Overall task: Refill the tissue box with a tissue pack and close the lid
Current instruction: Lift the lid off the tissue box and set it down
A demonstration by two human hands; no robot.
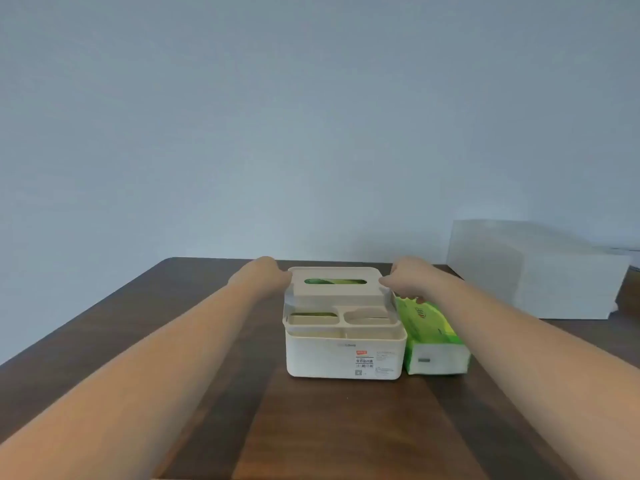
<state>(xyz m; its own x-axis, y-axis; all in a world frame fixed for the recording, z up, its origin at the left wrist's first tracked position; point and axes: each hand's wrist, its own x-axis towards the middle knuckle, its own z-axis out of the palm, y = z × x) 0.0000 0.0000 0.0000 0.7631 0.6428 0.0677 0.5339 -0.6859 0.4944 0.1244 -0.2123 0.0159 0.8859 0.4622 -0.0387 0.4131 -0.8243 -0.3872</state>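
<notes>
A cream plastic tissue box stands in the middle of the dark wooden table. Its lid, with a slot and small front compartments, sits slightly raised and tilted on the box. Green shows through the slot. My left hand grips the lid's left side and my right hand grips its right side. A green tissue pack lies on the table, touching the box's right side.
A large white box stands at the back right of the table. A plain pale wall rises behind the table's far edge.
</notes>
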